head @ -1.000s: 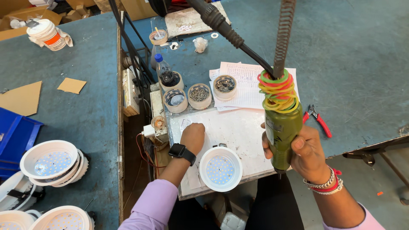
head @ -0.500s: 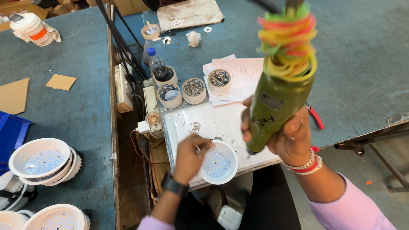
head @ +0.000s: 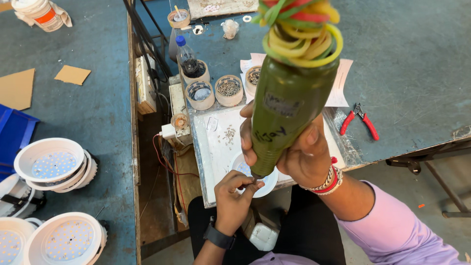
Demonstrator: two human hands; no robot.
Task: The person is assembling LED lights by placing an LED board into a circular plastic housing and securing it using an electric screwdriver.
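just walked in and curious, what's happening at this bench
A person at a blue workbench grips a green power screwdriver in the right hand, tip pointing down over a round white light fitting. The left hand pinches at the tool's tip, right by the fitting. Small cups of screws stand behind, red pliers lie to the right, and more white fittings are stacked on the left.

- Off to your right, red-handled pliers (head: 360,121) lay on the blue table (head: 417,59).
- Three little round tubs (head: 228,90) of small parts sat in a row, with a dark bottle with a blue cap (head: 187,58) just behind the left one.
- You had stacked white LED fittings (head: 53,164) on the left bench, cardboard scraps (head: 72,74) further up.
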